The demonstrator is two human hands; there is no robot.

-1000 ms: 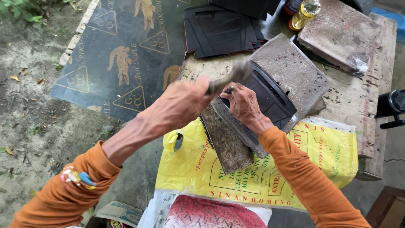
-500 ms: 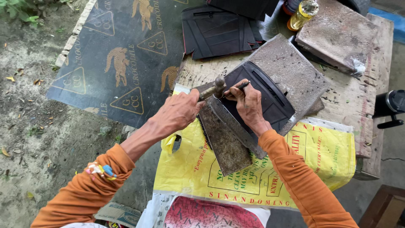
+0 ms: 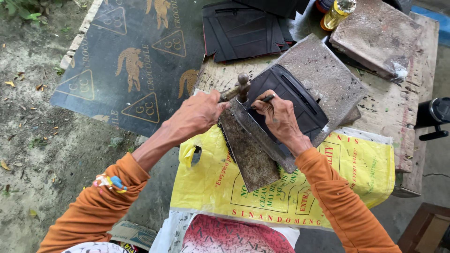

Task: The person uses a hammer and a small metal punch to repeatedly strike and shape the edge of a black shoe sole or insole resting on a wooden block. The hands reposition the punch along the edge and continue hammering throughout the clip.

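Left hand (image 3: 194,115) grips small metal-headed hammer (image 3: 240,87); right hand (image 3: 277,115) pinches thin dark punch (image 3: 267,99) on black stitched leather piece (image 3: 300,105), its 9 o'clock edge; bare grey stone slab (image 3: 323,70) at 1 o'clock.

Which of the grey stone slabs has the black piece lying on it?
The near stone slab, under both hands; the far stone slab by the yellow bottle is bare.

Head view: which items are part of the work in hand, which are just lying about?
In use: left hand gripping hammer; right hand holding thin punch on black sheet piece; stone slab under it.

Lying about: yellow bottle; yellow sack; second slab; stacked black pieces.
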